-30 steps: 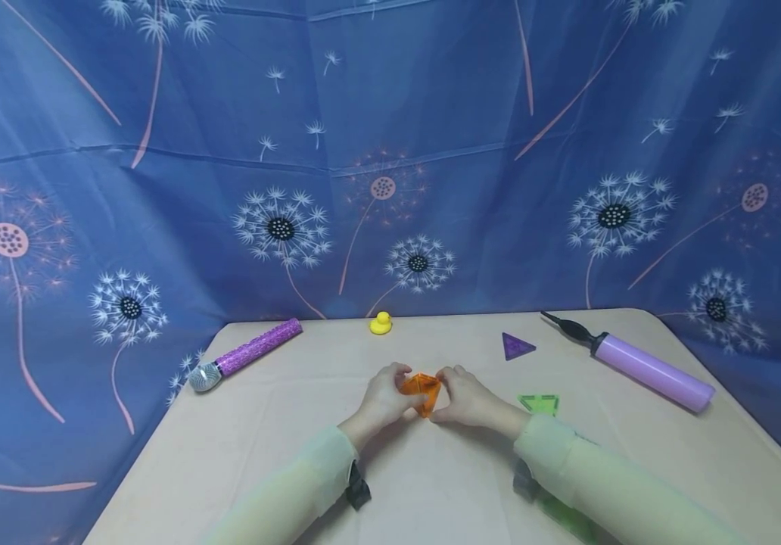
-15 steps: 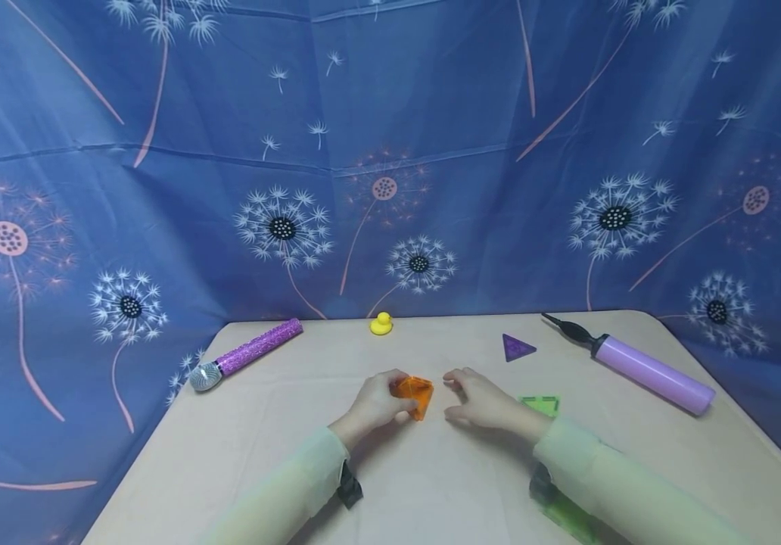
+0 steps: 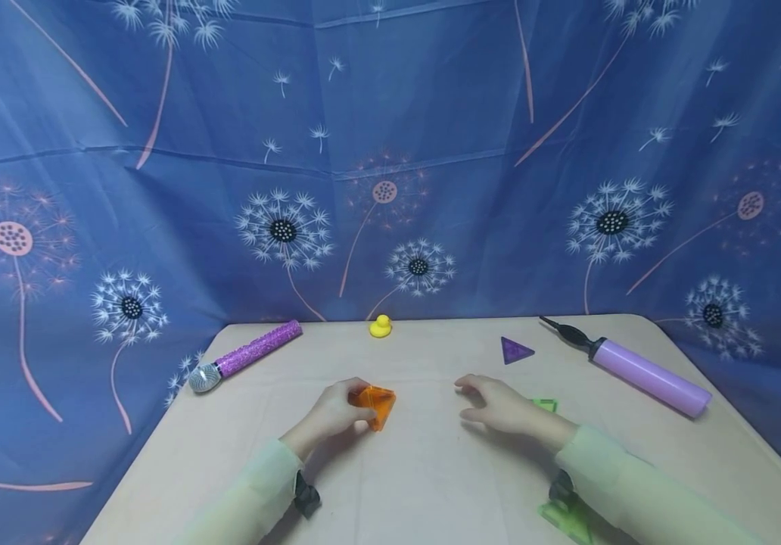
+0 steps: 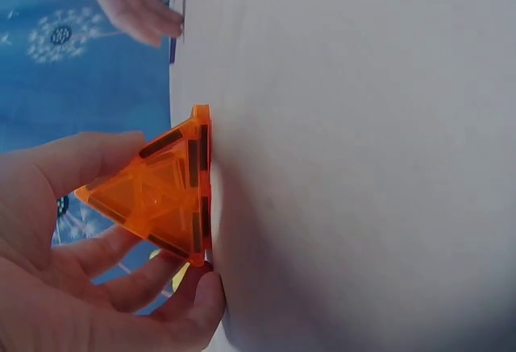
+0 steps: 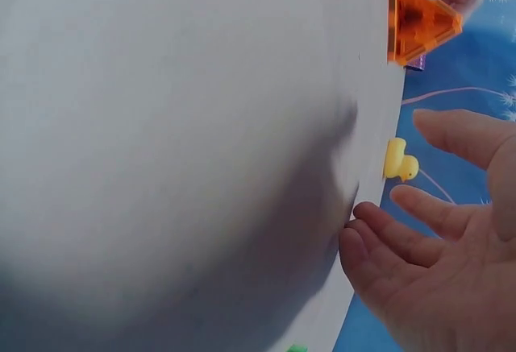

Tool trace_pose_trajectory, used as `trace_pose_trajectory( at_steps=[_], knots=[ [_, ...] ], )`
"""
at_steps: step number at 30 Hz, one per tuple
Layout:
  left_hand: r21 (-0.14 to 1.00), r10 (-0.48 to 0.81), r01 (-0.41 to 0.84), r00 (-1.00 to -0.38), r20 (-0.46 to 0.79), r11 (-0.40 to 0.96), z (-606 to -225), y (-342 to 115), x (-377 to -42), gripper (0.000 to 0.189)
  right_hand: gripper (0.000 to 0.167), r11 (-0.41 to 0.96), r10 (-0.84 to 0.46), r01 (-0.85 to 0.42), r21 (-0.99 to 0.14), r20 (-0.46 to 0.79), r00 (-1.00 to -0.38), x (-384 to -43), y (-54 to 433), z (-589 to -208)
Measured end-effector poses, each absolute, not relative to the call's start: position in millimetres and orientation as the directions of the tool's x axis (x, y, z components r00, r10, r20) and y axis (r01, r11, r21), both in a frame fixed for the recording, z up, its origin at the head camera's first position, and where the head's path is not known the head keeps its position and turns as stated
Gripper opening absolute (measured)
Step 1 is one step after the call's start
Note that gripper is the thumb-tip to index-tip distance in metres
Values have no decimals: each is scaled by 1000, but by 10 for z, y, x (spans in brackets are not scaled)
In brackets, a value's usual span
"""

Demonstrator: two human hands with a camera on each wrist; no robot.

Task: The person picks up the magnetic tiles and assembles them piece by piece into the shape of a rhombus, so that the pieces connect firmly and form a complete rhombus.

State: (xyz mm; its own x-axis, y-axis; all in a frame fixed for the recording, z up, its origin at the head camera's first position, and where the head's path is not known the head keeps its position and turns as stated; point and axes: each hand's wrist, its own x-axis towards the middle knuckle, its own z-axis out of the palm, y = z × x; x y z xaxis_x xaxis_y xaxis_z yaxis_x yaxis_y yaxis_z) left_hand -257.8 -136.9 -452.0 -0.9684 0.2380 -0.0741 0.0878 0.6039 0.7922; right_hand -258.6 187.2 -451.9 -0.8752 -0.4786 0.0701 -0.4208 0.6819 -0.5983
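Observation:
My left hand (image 3: 333,409) grips an orange translucent pyramid (image 3: 378,406) made of triangular magnetic tiles, left of the table's middle. In the left wrist view the thumb and fingers lie around the orange pyramid (image 4: 153,195), its base edge close to the tabletop. My right hand (image 3: 499,405) is held apart from it, to the right, fingers loosely spread with nothing between them. A green magnetic tile (image 3: 546,405) lies partly hidden behind the right hand. Another green tile (image 3: 567,521) is partly covered by the right sleeve.
A purple triangle tile (image 3: 516,350) lies at the back right, next to a lilac balloon pump (image 3: 649,376). A yellow rubber duck (image 3: 381,326) stands near the back edge. A glittery purple toy microphone (image 3: 247,356) lies at the left. A blue dandelion cloth hangs behind the table (image 3: 424,484).
My right hand has let go of the orange pyramid and moved right. The left hand has carried the pyramid to the left.

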Motion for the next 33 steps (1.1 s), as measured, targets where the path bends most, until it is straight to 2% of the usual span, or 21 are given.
trace_pose_trajectory(
  at_steps=[6,12,23,33],
  knots=[
    [802,233,75,-969,-81,592,-4525,-1452,-2567,51,51,681,-474,-424,-598,82,-877,-2555,2011,-4512],
    [792,252,89,-964,-84,604,-4534,-1480,-2579,49,42,674,-475,-461,-577,140,-869,-2532,2282,-4488],
    [769,246,83,-964,-99,634,-4528,-1489,-2583,46,37,780,-398,-437,-449,183,-899,-2229,2788,-4477],
    [765,246,88,-965,-94,638,-4523,-1495,-2558,46,49,797,-442,-501,-338,240,-864,-1925,2849,-4561]
  ],
)
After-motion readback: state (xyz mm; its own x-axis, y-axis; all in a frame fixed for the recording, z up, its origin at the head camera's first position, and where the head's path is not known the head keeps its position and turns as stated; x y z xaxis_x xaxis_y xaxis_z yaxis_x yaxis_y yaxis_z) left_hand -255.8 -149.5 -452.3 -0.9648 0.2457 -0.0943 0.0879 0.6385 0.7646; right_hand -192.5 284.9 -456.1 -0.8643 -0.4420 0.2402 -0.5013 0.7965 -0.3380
